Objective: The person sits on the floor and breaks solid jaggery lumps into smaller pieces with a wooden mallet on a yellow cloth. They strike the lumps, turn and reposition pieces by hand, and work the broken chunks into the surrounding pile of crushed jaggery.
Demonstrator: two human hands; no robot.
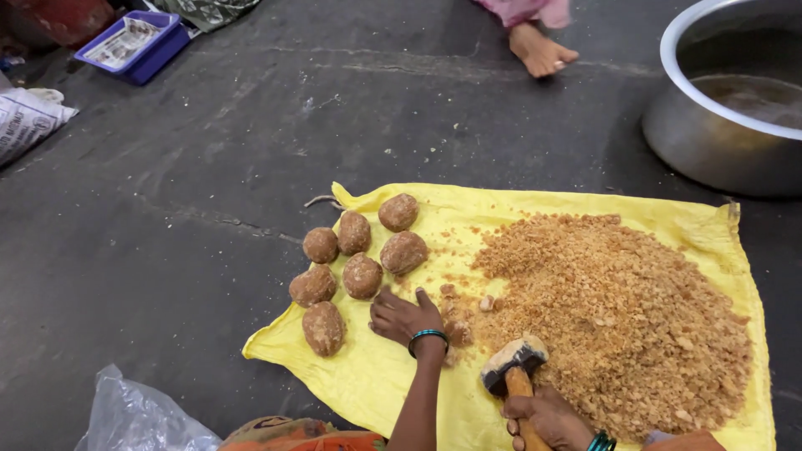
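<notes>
1. The left hand lies flat and palm-down on the yellow sack, fingers spread and loose, gripping nothing. Its fingertips stop just short of the nearest brown lump, so the whole lumps sit within easy reach beyond the fingers.
2. Seven such round lumps are grouped beyond and to the outer side of the left hand, kept apart from the crumbs, probably so whole pieces do not mix with crushed ones.
3. The right hand is closed around the wooden handle of a mallet, head raised away from the body and tilted over the sack.
4. A few small broken pieces lie between the two hands, just beside the left hand's thumb side.
5. The big heap of crumbled brown material spreads beyond and outward of the right hand; the sack keeps it off the dark floor.
6. A large metal pot stands well beyond the right hand, and another person's bare foot shows far ahead.
</notes>
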